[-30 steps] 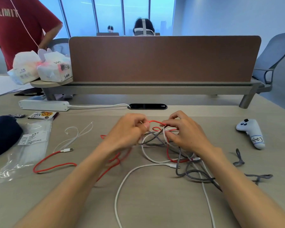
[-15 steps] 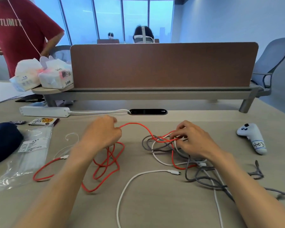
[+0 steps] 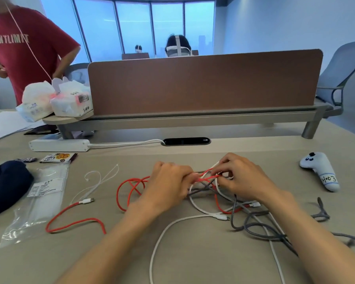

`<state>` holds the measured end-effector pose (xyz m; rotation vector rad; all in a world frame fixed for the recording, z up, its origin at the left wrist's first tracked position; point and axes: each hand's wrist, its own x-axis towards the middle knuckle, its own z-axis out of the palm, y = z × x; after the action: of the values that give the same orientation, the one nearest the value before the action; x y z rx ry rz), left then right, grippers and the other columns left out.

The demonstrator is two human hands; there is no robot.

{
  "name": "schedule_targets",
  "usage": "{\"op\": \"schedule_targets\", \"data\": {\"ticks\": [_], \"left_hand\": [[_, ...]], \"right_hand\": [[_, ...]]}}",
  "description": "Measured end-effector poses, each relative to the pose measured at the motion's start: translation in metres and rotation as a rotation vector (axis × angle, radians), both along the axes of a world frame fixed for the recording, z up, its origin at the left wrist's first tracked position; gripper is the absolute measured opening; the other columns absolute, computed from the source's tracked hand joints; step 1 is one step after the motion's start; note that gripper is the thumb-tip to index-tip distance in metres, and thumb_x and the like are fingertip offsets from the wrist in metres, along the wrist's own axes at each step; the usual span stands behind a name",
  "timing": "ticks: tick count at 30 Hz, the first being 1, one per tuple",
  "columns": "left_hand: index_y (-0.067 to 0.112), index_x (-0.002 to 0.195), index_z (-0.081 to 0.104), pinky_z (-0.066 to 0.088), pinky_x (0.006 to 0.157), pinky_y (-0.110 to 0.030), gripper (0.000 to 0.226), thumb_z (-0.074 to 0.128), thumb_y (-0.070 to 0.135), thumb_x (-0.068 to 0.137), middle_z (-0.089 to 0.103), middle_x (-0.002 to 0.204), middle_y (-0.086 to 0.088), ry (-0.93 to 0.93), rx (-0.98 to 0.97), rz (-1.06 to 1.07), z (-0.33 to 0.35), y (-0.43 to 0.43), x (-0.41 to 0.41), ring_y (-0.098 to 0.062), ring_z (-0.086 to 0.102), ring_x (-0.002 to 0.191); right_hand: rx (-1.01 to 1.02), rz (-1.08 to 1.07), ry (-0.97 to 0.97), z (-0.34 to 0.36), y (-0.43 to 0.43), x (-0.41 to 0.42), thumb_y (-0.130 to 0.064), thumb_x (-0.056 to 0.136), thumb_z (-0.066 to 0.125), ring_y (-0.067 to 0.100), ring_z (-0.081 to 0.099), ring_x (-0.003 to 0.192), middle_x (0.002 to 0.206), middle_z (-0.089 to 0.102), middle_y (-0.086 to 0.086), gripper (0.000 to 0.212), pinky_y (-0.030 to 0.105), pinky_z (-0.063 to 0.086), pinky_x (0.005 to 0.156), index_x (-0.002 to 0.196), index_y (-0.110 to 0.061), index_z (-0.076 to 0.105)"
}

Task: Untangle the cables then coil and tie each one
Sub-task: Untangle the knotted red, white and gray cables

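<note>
1. The left hand [image 3: 168,185] has its grip closed, pinching the thin red cable [image 3: 117,195] at the middle of the beige desk [image 3: 193,263].
2. The right hand [image 3: 242,179], just beside it, pinches the same cable where it knots with the thin white cable [image 3: 193,216] and the grey braided cable [image 3: 234,208].

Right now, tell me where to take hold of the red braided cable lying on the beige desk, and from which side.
Pinch the red braided cable just behind its white plug, coming from above on the left. That end lies flat and free on the beige desk, clear of the tangle that the left hand and right hand grip.
</note>
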<state>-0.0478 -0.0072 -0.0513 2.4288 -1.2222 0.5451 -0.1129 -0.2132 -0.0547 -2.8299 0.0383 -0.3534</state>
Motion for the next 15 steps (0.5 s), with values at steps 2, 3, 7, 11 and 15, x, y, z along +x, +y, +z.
{"op": "schedule_targets", "data": {"ticks": [2,3,7,11,15], "left_hand": [[0.019,0.065,0.063,0.042,0.061,-0.035,0.039,0.041,0.039,0.089,0.066,0.063,-0.002,0.053,-0.148,0.010,0.013,0.010,0.009,-0.031,0.061,0.065],[0.020,0.062,0.060,0.043,0.059,-0.037,0.037,0.040,0.037,0.088,0.064,0.061,-0.002,0.077,-0.205,0.039,0.020,0.017,0.014,-0.031,0.060,0.063],[0.025,0.060,0.054,0.046,0.066,-0.039,0.032,0.043,0.027,0.090,0.064,0.062,0.000,0.118,-0.180,0.188,0.031,0.044,0.038,-0.030,0.062,0.069],[0.019,0.100,0.065,0.046,0.086,-0.039,0.027,0.044,0.009,0.087,0.072,0.096,-0.001,0.080,-0.062,0.207,0.018,0.037,0.030,-0.027,0.062,0.097],[0.021,0.125,0.054,0.026,0.110,-0.036,0.043,0.032,0.040,0.093,0.061,0.127,0.005,0.148,-0.078,-0.065,0.012,0.007,-0.001,-0.013,0.050,0.119]], "right_hand": [[0.017,-0.029,0.005,-0.002,-0.006,0.000,-0.038,0.087,0.054,0.008,0.051,0.092,0.106,0.047,-0.020,0.025,0.031,0.042,0.072,0.109,-0.043,0.066],[0.022,-0.044,0.010,-0.002,-0.010,0.000,-0.040,0.088,0.054,0.008,0.051,0.093,0.108,0.048,-0.019,0.025,0.032,0.044,0.074,0.110,-0.043,0.065],[0.012,-0.061,0.035,0.001,-0.015,0.000,-0.044,0.091,0.051,0.009,0.048,0.095,0.113,0.050,-0.016,0.028,0.035,0.046,0.078,0.116,-0.041,0.064],[-0.038,-0.028,0.061,0.003,-0.005,0.001,-0.043,0.093,0.050,0.014,0.052,0.105,0.115,0.049,-0.016,0.028,0.032,0.041,0.074,0.118,-0.042,0.062],[-0.104,-0.006,0.062,0.003,0.006,0.000,-0.044,0.094,0.048,0.015,0.053,0.106,0.117,0.049,-0.016,0.029,0.030,0.034,0.071,0.120,-0.042,0.060]]}}
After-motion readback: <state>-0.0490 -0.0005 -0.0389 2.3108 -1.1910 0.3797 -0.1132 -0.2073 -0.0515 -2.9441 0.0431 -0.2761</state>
